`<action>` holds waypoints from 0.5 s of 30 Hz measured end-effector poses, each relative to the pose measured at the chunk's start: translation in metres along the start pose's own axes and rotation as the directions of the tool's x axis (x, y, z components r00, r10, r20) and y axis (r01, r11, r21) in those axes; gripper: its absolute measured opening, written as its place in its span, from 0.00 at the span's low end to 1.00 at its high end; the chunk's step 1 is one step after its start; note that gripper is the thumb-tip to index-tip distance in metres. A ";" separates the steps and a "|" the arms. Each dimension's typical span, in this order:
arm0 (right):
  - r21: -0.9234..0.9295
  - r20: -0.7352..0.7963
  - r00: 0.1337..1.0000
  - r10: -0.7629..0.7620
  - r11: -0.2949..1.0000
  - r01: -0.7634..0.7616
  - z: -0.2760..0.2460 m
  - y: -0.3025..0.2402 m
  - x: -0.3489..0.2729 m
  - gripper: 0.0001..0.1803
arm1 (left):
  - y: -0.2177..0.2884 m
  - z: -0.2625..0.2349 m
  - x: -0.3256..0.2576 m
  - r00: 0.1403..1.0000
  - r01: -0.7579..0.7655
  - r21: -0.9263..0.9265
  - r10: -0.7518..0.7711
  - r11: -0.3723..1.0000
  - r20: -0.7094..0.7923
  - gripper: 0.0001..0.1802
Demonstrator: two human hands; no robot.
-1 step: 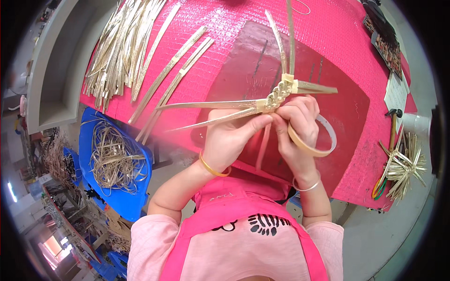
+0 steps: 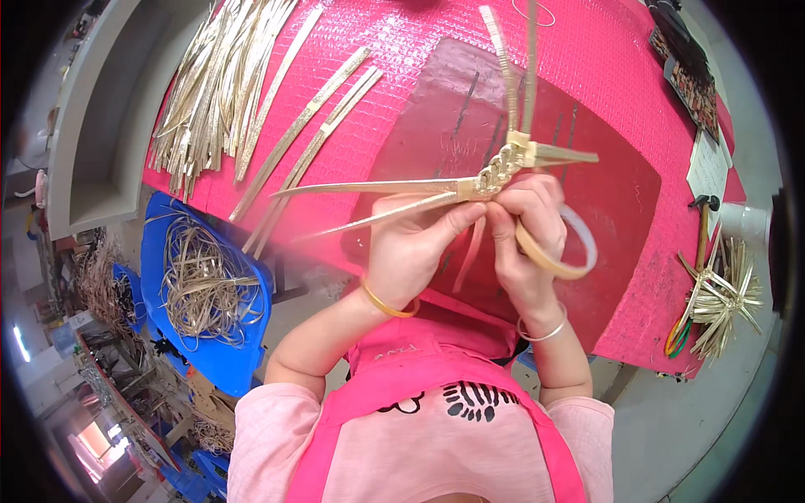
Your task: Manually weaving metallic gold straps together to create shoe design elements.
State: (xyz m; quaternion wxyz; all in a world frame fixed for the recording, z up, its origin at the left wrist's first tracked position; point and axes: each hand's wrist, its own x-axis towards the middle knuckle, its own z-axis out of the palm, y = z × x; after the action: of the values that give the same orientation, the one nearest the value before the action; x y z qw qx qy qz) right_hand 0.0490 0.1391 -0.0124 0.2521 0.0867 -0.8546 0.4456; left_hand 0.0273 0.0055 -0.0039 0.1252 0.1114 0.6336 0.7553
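Both left hand (image 2: 406,250) and right hand (image 2: 537,216) pinch the near end of the gold braid (image 2: 500,169), probably light and pliable, best held at its thick plait.

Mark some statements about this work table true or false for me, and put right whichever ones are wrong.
1. The left hand holds the gold braid. True.
2. The tape roll lies on the table. False: the right hand holds it.
3. The tub of tangled strips is blue. True.
4. The hammer lies left of the dark red mat. False: it lies to the right.
5. A pile of gold strips lies at upper left. True.
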 end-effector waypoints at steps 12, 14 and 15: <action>-0.030 0.632 0.508 0.585 0.673 -0.739 -0.076 0.035 -0.007 0.29 | -0.013 0.011 0.006 0.954 0.137 -0.579 -0.265 0.803 -0.142 0.08; -0.424 0.670 0.465 0.578 0.813 -0.400 -0.090 0.027 0.013 0.25 | -0.011 0.023 0.006 0.965 0.059 -0.561 -0.192 0.825 -0.181 0.09; -0.505 0.589 0.640 0.493 0.843 -0.185 -0.096 0.029 0.010 0.23 | -0.012 0.029 0.006 0.974 0.078 -0.547 -0.181 0.834 -0.136 0.09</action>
State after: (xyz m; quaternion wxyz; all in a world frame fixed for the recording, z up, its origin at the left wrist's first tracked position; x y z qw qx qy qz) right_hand 0.0634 0.2343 0.0182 -0.1687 0.0294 -0.9569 0.2347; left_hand 0.0313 0.0363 -0.0104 0.1439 -0.0410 0.4111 0.8992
